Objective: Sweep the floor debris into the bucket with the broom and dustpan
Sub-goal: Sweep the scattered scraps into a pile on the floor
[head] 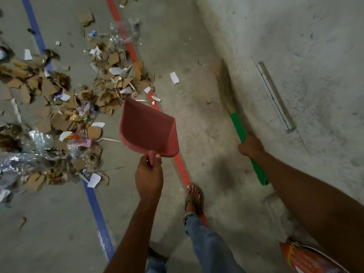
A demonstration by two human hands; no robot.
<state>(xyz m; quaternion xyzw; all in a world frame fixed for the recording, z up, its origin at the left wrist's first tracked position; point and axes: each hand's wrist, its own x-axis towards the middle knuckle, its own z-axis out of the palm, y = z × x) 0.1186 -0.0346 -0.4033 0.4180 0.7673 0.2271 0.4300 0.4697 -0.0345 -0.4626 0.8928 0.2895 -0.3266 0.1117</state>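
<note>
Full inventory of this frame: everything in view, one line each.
dustpan: 1, red, centre, right of the debris
broom: 1, green handle, tan bristles, right, along the wall foot
debris: many pieces, brown cardboard, white paper, clear plastic, floor left
blue line: 1, blue, floor left, passes under the debris
red line: 1, red, floor centre, passes behind the dustpan
wall: 1, grey-white, right
strip: 1, pale, on the wall
object: 1, orange and white, bottom right, kind unclear
foot: 1, in a sandal, on the red line
leg: 1, blue jeans, bottom centre
left grip: holds the dustpan handle
right grip: holds the broom handle
</note>
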